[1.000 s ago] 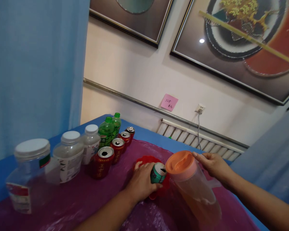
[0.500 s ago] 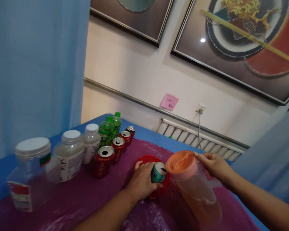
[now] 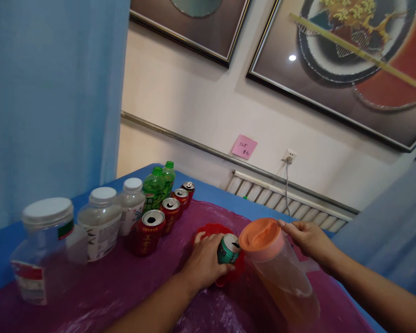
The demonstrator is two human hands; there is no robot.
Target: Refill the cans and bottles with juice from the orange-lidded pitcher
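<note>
The left hand (image 3: pixel 205 262) clamps its fingers around the green can (image 3: pixel 228 252), thin-walled and likely dentable, at the red dish (image 3: pixel 215 228). Beside it, the right hand's (image 3: pixel 309 239) fingers grip the tilted lidded pitcher (image 3: pixel 280 275), probably liquid-heavy, best held by its handle (image 3: pixel 308 265).

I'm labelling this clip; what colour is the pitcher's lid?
The pitcher's lid is orange, clearest in the head view.

We see four red cans (image 3: pixel 146 240) lined up beside two green bottles (image 3: pixel 153 188) and three white-lidded jars (image 3: pixel 99 226). Beyond, we spot a radiator (image 3: pixel 271 200), a pink note (image 3: pixel 244 147) and two framed pictures (image 3: pixel 319 104).
</note>
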